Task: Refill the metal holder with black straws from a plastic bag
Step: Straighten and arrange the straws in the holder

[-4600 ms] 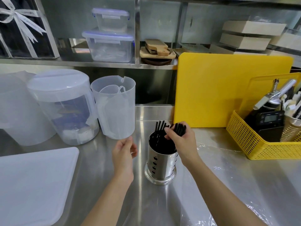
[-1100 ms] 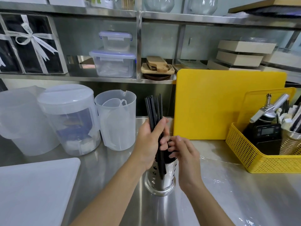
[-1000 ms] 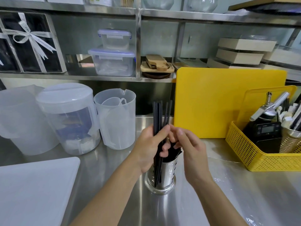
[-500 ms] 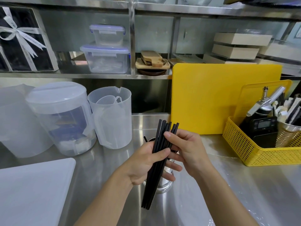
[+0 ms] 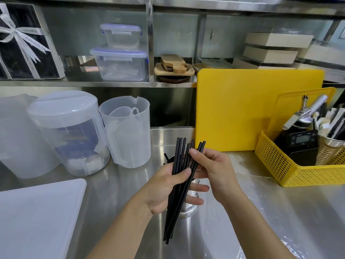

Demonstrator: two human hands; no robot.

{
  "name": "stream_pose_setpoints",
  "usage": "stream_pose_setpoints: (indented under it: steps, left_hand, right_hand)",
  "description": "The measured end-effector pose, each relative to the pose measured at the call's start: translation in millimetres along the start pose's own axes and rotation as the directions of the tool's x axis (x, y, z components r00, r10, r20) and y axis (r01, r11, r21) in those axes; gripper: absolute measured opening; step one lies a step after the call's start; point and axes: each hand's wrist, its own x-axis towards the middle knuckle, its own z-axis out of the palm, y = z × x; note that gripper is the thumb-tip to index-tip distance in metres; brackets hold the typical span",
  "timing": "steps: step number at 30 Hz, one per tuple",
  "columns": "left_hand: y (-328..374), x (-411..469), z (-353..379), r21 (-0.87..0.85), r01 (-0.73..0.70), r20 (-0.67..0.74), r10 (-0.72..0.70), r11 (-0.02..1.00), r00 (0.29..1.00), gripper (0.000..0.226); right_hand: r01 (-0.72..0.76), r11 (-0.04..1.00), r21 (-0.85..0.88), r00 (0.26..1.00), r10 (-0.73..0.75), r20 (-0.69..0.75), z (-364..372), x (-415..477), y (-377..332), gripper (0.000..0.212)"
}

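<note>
A bundle of several long black straws (image 5: 179, 186) is held upright and slightly tilted over the steel counter. My left hand (image 5: 168, 187) grips the bundle around its middle. My right hand (image 5: 212, 167) pinches the upper ends with thumb and fingers. The metal holder (image 5: 188, 210) stands on the counter right behind the hands, mostly hidden; only its shiny base and a bit of rim with a straw tip show. Clear plastic film (image 5: 291, 247) lies flat on the counter at lower right; whether it is the bag I cannot tell.
Clear plastic jugs (image 5: 128, 131) and a lidded container (image 5: 69, 131) stand at back left. A white board (image 5: 35, 217) lies at front left. A yellow cutting board (image 5: 250, 107) leans at the back; a yellow basket (image 5: 291, 165) of tools sits right.
The straws were lifted out of the holder and gathered into my left hand. Over the last half second the hands and the bundle have barely moved.
</note>
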Motion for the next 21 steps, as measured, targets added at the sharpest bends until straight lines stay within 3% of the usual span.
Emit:
stream_pose_setpoints:
  steps: [6, 16, 18, 21]
  left_hand:
    - [-3, 0, -2, 0.029, 0.007, -0.029, -0.006, 1.000, 1.000, 0.026]
    - [-9, -4, -6, -0.010, 0.075, -0.005, -0.075, 0.997, 0.997, 0.030]
    - [-8, -6, -9, -0.052, 0.082, -0.014, -0.082, 0.995, 0.997, 0.028]
    - [-9, -7, -13, -0.053, 0.109, -0.022, -0.110, 0.993, 0.994, 0.025]
  right_hand:
    - [-0.003, 0.999, 0.032, 0.999, 0.004, -0.034, 1, -1, 4, 0.036]
    - [0.129, 0.980, -0.151, 0.956, -0.163, -0.243, 7, -1, 8, 0.026]
    - [0.156, 0.987, -0.043, 0.941, -0.161, -0.297, 3, 1, 9, 0.025]
    - [0.178, 0.945, 0.275, 0.939, -0.079, -0.336, 0, 4, 7, 0.023]
